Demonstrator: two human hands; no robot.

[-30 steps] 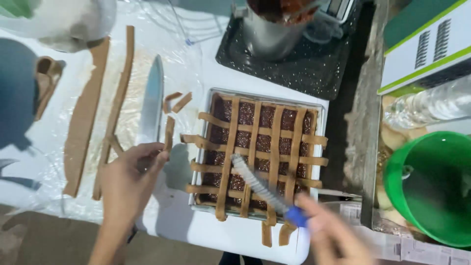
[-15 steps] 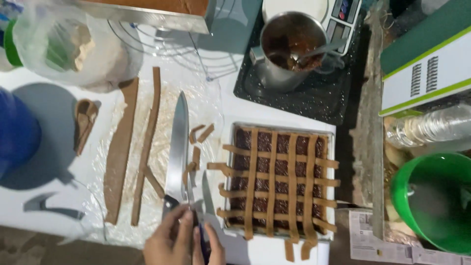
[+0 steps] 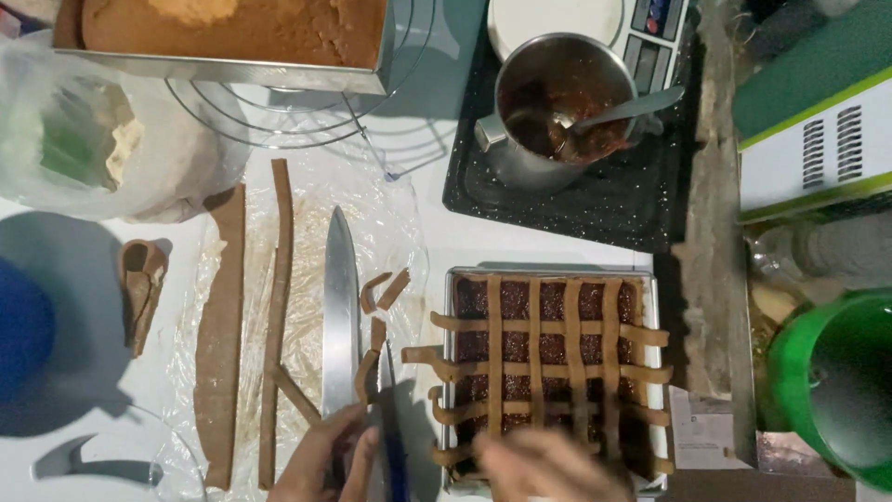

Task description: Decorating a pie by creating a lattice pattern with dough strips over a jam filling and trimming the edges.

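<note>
**Lattice nearly laid over the filled tin**

The square tin (image 3: 650, 307) lies just right of the left hand (image 3: 325, 460), its dark glossy filling already crossed by pale brown dough strips (image 3: 534, 349), woven and overhanging the rim. Trimming seems left to do. The left hand closes on the handle of the long steel knife (image 3: 340, 307), blade pointing away. The right hand (image 3: 548, 468), blurred over the tin's near edge, cannot be read. Spare flat strips (image 3: 223, 325) lie left on crinkled film on the counter (image 3: 446, 251).
</note>
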